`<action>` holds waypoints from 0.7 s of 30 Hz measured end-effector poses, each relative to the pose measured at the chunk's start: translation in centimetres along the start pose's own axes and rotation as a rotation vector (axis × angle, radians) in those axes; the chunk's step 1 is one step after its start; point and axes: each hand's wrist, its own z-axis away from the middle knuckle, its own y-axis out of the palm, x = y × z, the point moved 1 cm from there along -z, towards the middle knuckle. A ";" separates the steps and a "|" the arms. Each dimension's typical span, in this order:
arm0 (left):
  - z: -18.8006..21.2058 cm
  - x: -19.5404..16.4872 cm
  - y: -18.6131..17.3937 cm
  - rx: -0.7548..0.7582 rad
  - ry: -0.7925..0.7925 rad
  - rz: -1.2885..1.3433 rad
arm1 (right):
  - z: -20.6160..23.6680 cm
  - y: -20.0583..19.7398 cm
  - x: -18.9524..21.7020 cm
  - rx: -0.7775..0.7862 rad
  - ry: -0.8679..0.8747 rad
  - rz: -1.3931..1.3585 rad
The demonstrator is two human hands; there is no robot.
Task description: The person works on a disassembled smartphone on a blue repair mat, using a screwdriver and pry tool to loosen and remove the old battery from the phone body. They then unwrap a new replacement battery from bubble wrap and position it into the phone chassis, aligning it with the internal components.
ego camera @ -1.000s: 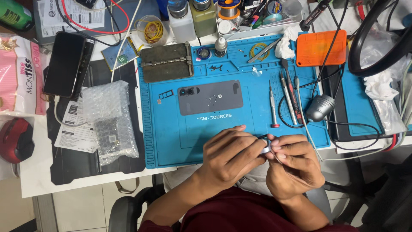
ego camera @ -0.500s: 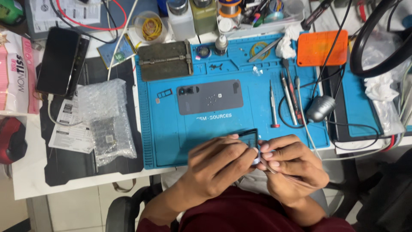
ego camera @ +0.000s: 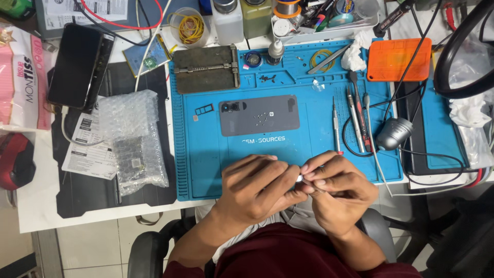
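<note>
My left hand (ego camera: 257,188) and my right hand (ego camera: 337,190) meet at the front edge of the blue work mat (ego camera: 206,170). The fingertips of both pinch a small part (ego camera: 300,178); only a pale sliver of it shows between them, and my fingers hide the rest. A thin metal piece shows under my right fingers. A grey phone back (ego camera: 260,114) with its camera cut-out lies flat on the mat just beyond my hands, with tiny screws on it.
A red-tipped screwdriver (ego camera: 335,126), other hand tools (ego camera: 357,116) and a grey corded device (ego camera: 393,134) lie on the mat's right side. A metal holder plate (ego camera: 206,68) and an orange pad (ego camera: 399,59) sit at the back. A bubble-wrap bag (ego camera: 134,139) and a black phone (ego camera: 80,64) are left.
The small dark part seen between my hands half a second ago is now covered by my fingers. Both hands have closed in tighter and hardly shifted.
</note>
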 end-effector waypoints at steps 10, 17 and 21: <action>-0.3 0.3 0.8 -0.005 0.006 -0.033 | -3.2 1.1 5.0 0.196 -0.221 0.588; -0.9 0.3 1.2 0.007 -0.006 0.005 | -4.7 1.4 6.8 0.292 -0.168 0.667; -1.0 0.3 1.2 0.022 -0.007 0.001 | -5.1 1.4 7.5 0.404 -0.253 0.838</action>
